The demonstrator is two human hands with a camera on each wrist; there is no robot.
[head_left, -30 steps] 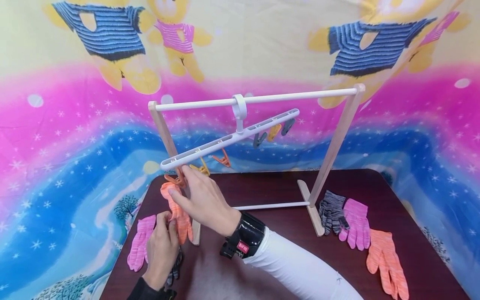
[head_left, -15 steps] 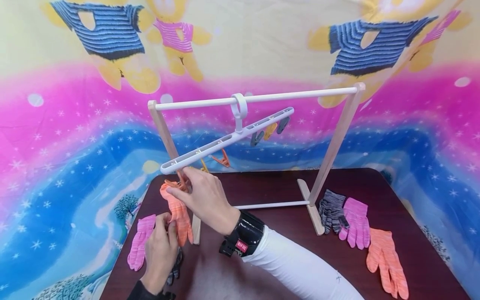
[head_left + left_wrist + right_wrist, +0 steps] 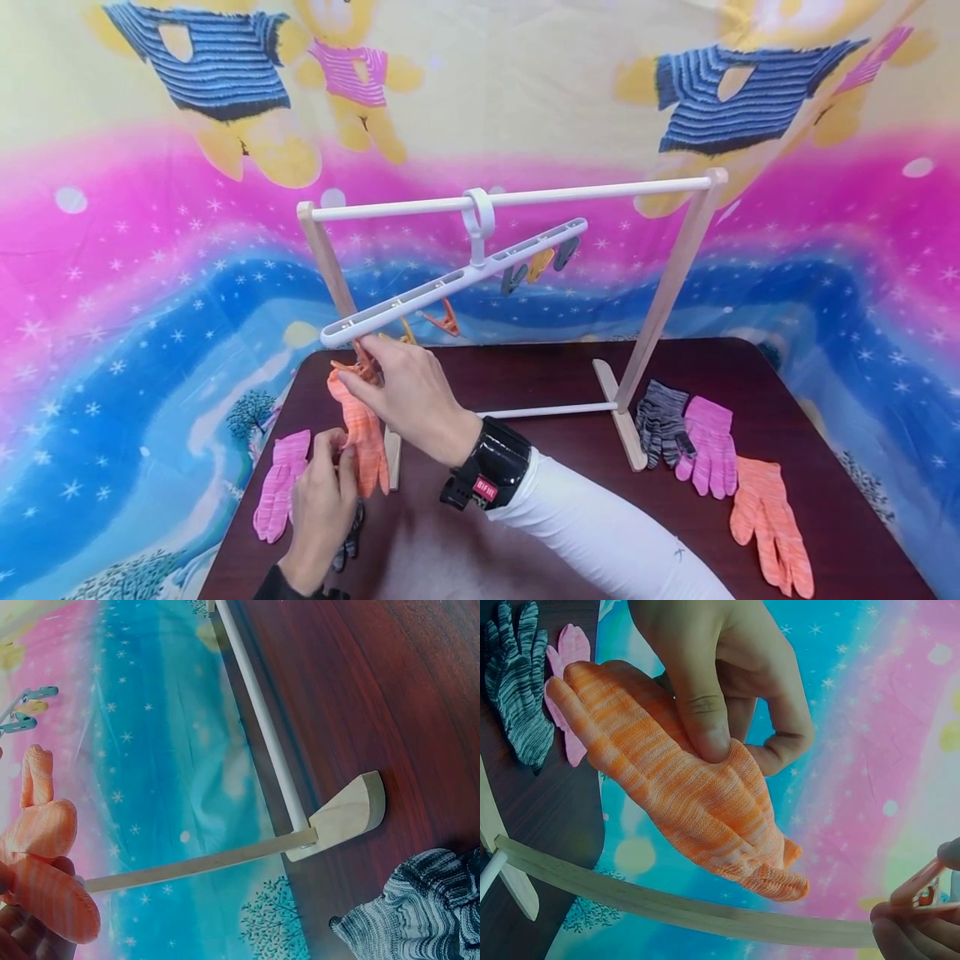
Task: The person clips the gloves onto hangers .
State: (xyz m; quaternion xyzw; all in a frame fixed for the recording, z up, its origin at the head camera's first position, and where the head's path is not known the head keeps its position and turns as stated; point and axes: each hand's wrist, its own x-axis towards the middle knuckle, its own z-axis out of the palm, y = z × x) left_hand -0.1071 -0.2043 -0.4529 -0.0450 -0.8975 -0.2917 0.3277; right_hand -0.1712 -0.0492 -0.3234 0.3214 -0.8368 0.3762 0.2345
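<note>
Low on the left in the head view, my left hand (image 3: 322, 496) pinches an orange striped knit glove (image 3: 365, 437) at its side, thumb against fingers. The glove hangs with its fingers down and its cuff up. Above it, my right hand (image 3: 412, 396) pinches an orange clothespin (image 3: 363, 357) under the left end of a white clip hanger (image 3: 450, 287). From the right wrist, the cuff of the glove (image 3: 697, 780) appears apart from the clothespin (image 3: 919, 889). The hanger tilts, left end low, on the rod of a wooden stand (image 3: 667, 292).
More clothespins, yellow (image 3: 540, 265), grey and orange, hang along the hanger. A pink glove (image 3: 281, 483) and a partly hidden grey glove (image 3: 349, 537) lie at left. Grey (image 3: 662, 423), pink (image 3: 708, 446) and orange (image 3: 772, 525) gloves lie at right on the dark table (image 3: 555, 492).
The orange glove and left hand have shifted slightly right and down. The hanger's right end has swung a little left. My right hand keeps its pinch on the clothespin.
</note>
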